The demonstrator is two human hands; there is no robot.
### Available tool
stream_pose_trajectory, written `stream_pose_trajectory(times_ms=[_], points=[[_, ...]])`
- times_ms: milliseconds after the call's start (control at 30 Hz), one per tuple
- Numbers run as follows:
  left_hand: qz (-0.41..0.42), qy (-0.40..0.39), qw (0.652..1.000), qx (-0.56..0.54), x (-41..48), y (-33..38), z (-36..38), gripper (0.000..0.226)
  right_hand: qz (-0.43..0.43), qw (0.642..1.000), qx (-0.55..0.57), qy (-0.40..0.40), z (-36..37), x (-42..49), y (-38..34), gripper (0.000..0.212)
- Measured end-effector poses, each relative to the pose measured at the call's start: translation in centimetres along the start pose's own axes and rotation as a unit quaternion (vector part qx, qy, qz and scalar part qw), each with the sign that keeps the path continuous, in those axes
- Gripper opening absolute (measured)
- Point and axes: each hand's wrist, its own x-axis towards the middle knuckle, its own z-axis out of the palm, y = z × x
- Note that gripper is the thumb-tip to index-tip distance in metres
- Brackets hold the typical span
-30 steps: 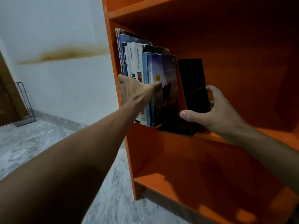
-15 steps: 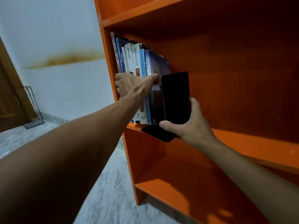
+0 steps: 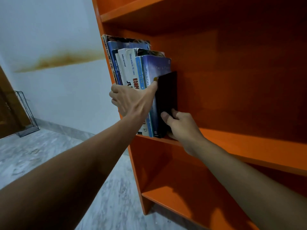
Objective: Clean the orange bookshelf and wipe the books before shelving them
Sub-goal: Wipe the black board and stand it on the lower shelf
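Several books [image 3: 132, 67] stand upright at the left end of the middle shelf of the orange bookshelf [image 3: 249, 143]. My left hand [image 3: 132, 100] presses flat against their spines and front edges, thumb on the blue outermost book [image 3: 156, 67]. A black bookend [image 3: 167, 93] stands tight against that book. My right hand [image 3: 181, 125] grips the bookend's lower part, thumb on its front face.
The shelf to the right of the bookend is bare orange board. A lower shelf [image 3: 174, 201] and an upper shelf [image 3: 149, 12] show. A wire rack [image 3: 26, 117] stands on the marble floor by a stained white wall [image 3: 58, 60].
My right hand has slid the black bookend leftward from a gap beside the books until it sits against the blue book. My left hand stayed on the books.
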Motion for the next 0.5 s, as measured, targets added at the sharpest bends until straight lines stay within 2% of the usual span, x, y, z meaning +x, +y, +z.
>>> stream_pose_trajectory(times_ms=[167, 300, 500], points=[[0.022, 0.014, 0.999, -0.033, 0.5, -1.6, -0.3, 0.116, 0.02, 0.999, 0.038, 0.012, 2.3, 0.5, 0.4, 0.063], [0.017, -0.012, 0.993, -0.115, 0.8, -1.7, -0.8, 0.106, 0.025, 0.998, 0.05, 0.033, 2.7, 1.1, 0.2, 0.057], [0.03, -0.049, 0.992, -0.108, 0.4, -1.8, -0.8, 0.112, 0.039, 0.999, 0.023, 0.023, 2.6, 0.6, -0.4, 0.056]])
